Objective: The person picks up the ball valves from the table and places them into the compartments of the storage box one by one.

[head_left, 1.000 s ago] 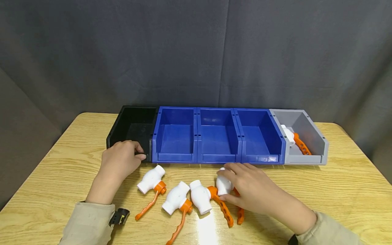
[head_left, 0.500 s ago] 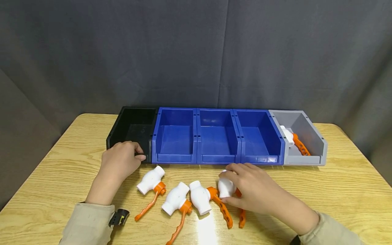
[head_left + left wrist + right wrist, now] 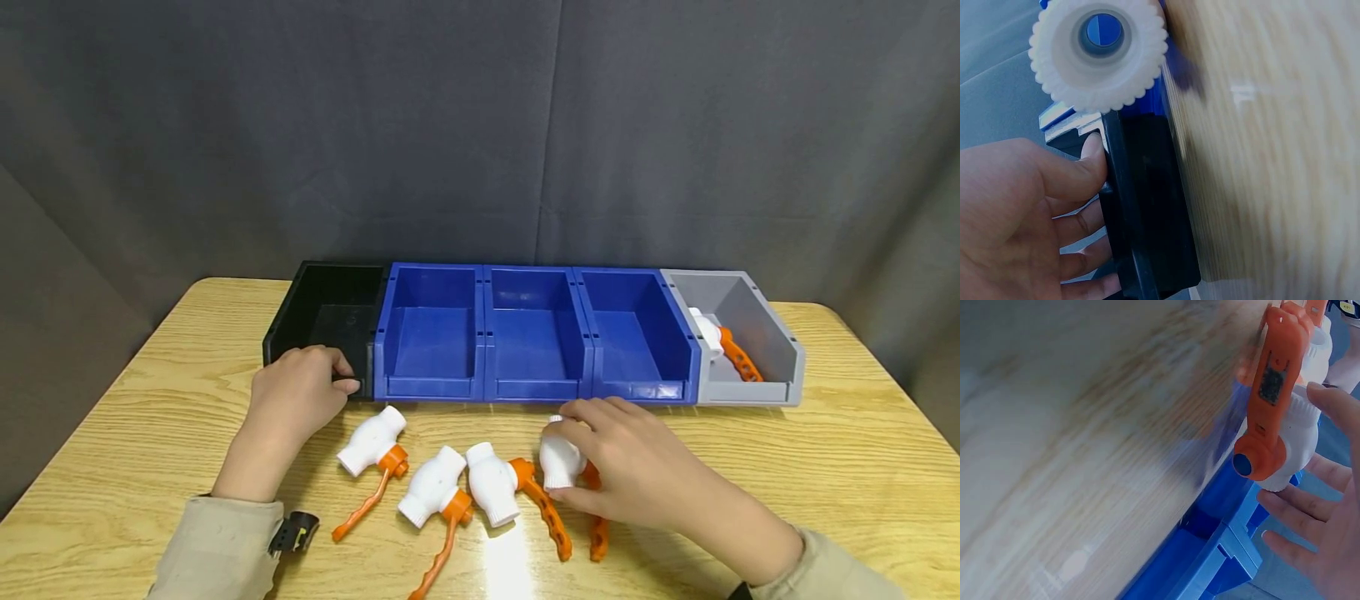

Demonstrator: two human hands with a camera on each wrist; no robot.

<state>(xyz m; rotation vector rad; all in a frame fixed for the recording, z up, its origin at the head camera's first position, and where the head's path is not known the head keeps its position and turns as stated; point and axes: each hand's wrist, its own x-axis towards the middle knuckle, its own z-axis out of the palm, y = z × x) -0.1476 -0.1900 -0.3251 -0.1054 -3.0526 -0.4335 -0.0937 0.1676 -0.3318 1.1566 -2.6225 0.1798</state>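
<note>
Head: high, forward-down. Wrists: close, tilted. Head, left wrist share black bin [image 3: 330,325].

Four valves [image 3: 493,487] before a row of bins [image 3: 537,389]

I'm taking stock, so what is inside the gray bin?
The gray bin holds one visible valve: a white body with an orange handle. The bin's left wall covers part of the body; whatever lies behind that wall can't be seen.
</note>
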